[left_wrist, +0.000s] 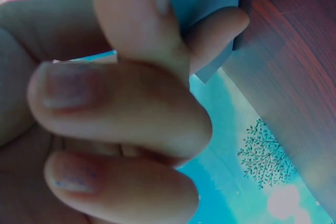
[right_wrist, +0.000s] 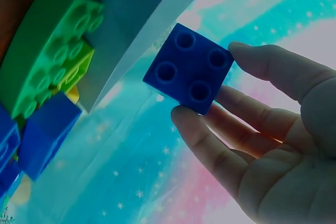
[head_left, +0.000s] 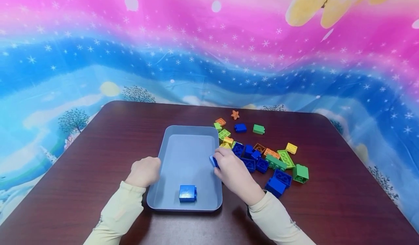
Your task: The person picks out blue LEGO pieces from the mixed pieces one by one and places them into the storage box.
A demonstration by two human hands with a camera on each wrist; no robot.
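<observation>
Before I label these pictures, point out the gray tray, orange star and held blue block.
Gray tray (head_left: 186, 157): head view, bare floor.
Orange star (head_left: 235, 115): head view, its center.
Held blue block (right_wrist: 188, 68): right wrist view, face toward camera.

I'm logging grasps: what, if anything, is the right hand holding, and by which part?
The right hand holds a blue block by its sides.

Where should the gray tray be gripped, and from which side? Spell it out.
Probably grip the gray tray by the rim of its long left side, coming from the left, where the left hand is. The tray's raised walls offer an edge to pinch, and loose bricks crowd its right side.
</observation>
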